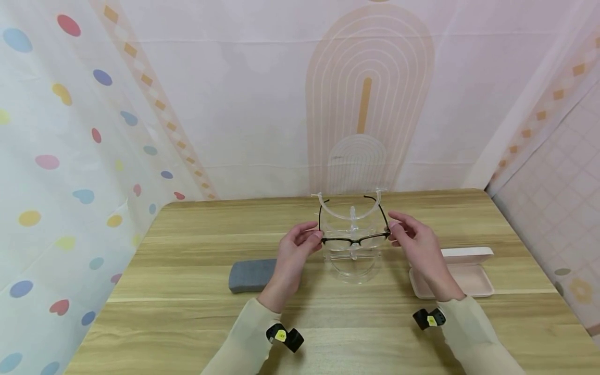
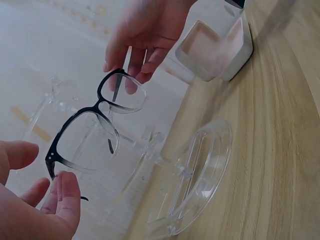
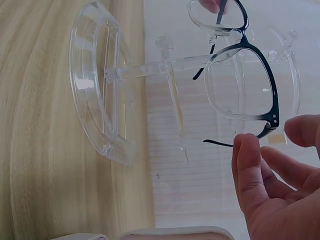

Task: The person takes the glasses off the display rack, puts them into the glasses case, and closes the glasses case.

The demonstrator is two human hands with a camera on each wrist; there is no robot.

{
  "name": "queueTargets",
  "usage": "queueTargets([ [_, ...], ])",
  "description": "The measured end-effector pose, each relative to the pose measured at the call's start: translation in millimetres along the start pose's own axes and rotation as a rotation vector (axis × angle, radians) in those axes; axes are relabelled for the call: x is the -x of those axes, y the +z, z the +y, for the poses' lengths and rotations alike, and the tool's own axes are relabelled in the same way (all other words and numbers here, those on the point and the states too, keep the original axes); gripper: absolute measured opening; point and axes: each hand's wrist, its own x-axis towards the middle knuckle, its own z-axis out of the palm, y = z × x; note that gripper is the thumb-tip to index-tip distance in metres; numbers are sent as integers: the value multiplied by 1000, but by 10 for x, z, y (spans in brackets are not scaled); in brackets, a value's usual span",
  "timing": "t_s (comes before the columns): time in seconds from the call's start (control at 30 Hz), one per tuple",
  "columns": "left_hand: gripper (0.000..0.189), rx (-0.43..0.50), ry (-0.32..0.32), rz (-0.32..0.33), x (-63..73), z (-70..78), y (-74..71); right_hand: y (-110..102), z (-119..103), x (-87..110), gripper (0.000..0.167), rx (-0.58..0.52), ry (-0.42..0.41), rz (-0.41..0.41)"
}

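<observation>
A pair of eyeglasses (image 1: 338,240), with dark upper rims fading to clear below, sits at a middle tier of a clear display stand (image 1: 353,225). Its temples (image 1: 382,212) point back, unfolded. Beside one hinge my left hand (image 1: 294,252) has its thumb and fingers spread around the frame corner. The right hand (image 1: 421,251) is placed likewise at the opposite hinge. Both wrist views show gaps between thumb and frame; fingertips (image 2: 67,182) lie close to the temple, and whether they touch it I cannot tell. The clear bridge overlaps the stand's nose support.
A grey glasses case (image 1: 250,276) lies closed left of the stand, partly behind the left forearm. To the right an open pale case (image 1: 473,281) with a pink lining is partly covered by the right wrist. A patterned curtain (image 1: 234,104) hangs behind the wooden table (image 1: 187,323).
</observation>
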Motion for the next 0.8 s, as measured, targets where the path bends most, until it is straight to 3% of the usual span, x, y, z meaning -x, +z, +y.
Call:
queueTargets([
  [0.8, 31, 53, -16, 21, 28, 3, 37, 27, -62, -7, 38, -203, 61, -12],
])
